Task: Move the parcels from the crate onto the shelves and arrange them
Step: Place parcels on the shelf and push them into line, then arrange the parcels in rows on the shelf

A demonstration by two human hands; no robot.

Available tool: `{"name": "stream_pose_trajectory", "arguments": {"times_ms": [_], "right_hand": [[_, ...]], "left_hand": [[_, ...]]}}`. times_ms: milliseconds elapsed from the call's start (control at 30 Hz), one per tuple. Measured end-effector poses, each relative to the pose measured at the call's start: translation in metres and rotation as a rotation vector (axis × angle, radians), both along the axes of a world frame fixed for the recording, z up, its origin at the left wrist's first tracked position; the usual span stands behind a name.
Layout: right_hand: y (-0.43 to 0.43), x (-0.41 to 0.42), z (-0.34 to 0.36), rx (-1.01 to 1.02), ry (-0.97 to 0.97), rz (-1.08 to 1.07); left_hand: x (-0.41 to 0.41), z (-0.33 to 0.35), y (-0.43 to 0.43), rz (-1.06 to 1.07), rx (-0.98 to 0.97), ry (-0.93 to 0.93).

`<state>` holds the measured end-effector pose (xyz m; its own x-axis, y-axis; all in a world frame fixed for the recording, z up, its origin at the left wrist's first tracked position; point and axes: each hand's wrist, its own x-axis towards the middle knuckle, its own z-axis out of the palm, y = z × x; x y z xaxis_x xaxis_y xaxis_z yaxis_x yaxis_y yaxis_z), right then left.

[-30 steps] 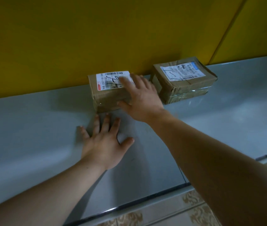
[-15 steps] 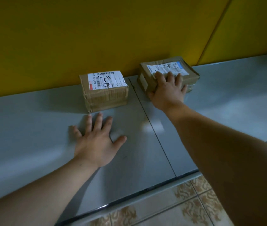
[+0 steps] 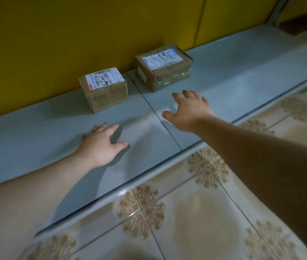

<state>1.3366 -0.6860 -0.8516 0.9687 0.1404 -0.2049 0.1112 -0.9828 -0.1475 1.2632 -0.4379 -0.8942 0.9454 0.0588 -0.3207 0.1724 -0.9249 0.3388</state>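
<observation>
Left hand (image 3: 102, 145) lies flat on the shelf (image 3: 27, 139), fingers spread; right hand (image 3: 190, 111) is spread, empty, near the larger parcel (image 3: 164, 66). It and the smaller parcel (image 3: 104, 89) stand apart at the yellow wall (image 3: 55, 34). Likely fault: a hasty nudge skews either off line.

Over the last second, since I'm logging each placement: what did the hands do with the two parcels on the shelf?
The right hand left the left parcel, went across to rest on the right parcel, then let go and drew back toward the front of the shelf, fingers open. The left hand stayed flat on the shelf; both parcels remain against the yellow wall.
</observation>
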Motion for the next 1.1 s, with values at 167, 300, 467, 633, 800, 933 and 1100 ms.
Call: {"name": "stream_pose_trajectory", "arguments": {"times_ms": [167, 300, 467, 633, 800, 933, 1100], "right_hand": [[-0.018, -0.076, 0.042, -0.017, 0.086, -0.043], [-0.027, -0.137, 0.098, -0.034, 0.107, -0.057], [-0.041, -0.204, 0.183, -0.053, 0.126, -0.116], [-0.053, -0.242, 0.233, -0.078, 0.14, -0.108], [-0.071, -0.27, 0.266, -0.114, 0.158, -0.04], [-0.087, -0.301, 0.298, -0.134, 0.181, 0.05], [-0.083, -0.34, 0.345, -0.164, 0.17, 0.141]], "left_hand": [[-0.041, 0.046, -0.031, -0.156, -0.029, 0.063], [-0.084, 0.095, -0.056, -0.268, -0.034, 0.059], [-0.149, 0.173, -0.073, -0.337, -0.03, 0.078], [-0.204, 0.231, -0.07, -0.316, 0.0, 0.073], [-0.258, 0.267, -0.067, -0.178, 0.021, 0.084], [-0.307, 0.3, -0.08, -0.061, 0.003, 0.108], [-0.366, 0.353, -0.094, 0.02, -0.043, 0.097]]}}
